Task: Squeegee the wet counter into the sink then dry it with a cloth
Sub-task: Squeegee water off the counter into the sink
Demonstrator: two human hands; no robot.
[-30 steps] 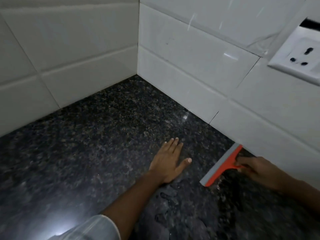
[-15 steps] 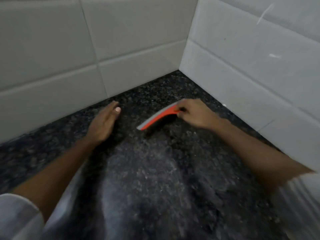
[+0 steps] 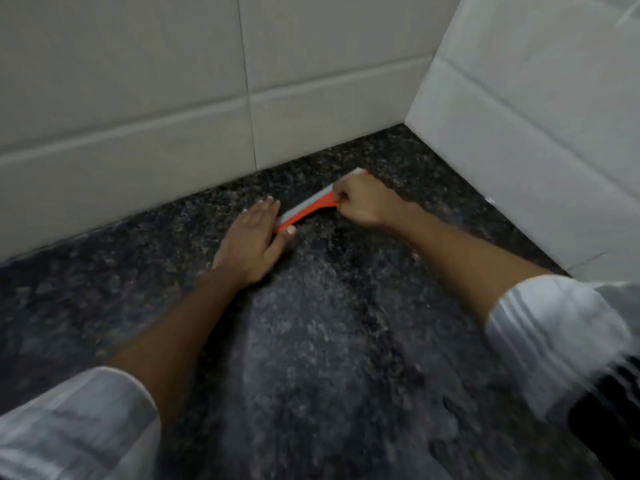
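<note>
An orange squeegee [image 3: 304, 211] with a grey rubber blade lies on edge on the dark speckled granite counter [image 3: 329, 358], near the back wall. My right hand [image 3: 363, 202] grips its handle with curled fingers. My left hand [image 3: 254, 240] rests flat on the counter with straight fingers, its thumb touching the blade's left end. The counter in front of the blade looks wet and streaked. No sink or cloth is in view.
White tiled walls [image 3: 173, 98] meet in a corner at the back right [image 3: 412, 112], closing the counter on two sides. My pale sleeves [image 3: 76, 427] fill the bottom corners of the view.
My right hand has drawn the squeegee left along the back wall, away from the corner. The blade now meets my left hand, which lay apart from it before. The view has turned left.
</note>
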